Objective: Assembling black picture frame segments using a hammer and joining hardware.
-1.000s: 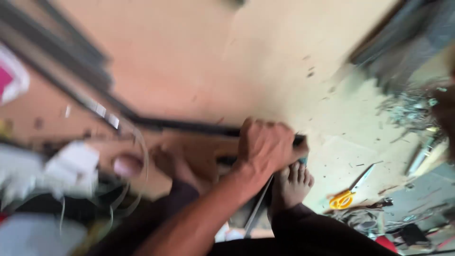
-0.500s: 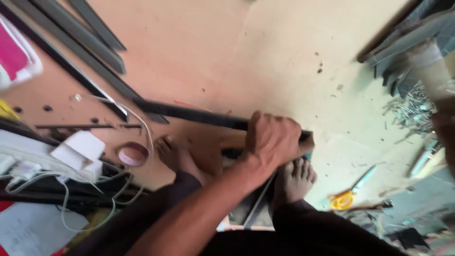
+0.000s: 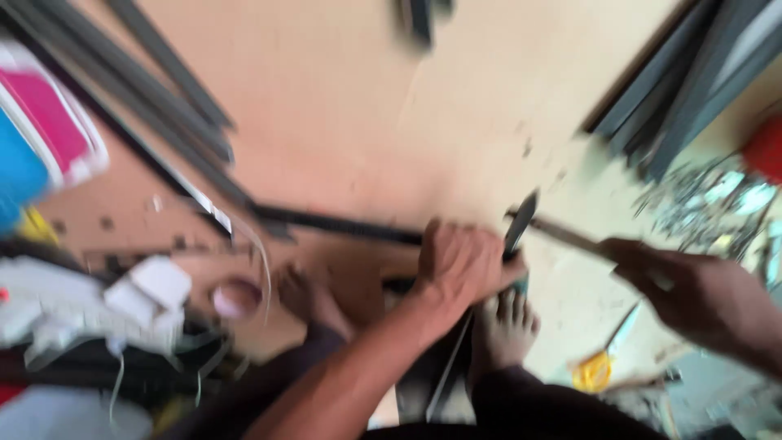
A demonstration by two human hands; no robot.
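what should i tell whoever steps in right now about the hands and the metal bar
Left hand: clamped on the dark metal bar, pressing it to the board floor.
Right hand: grips a thin-handled tool, its head at the bar end beside the left hand; too blurred to tell the kind.
Bare right foot sits just below that spot.
Yellow-handled tool lies unused on the floor.
Whether the bar is cut or marked cannot be seen.

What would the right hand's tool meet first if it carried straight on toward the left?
Probably the left hand gripping the dark bar; the right hand aims its tool there, though blur hides depth.
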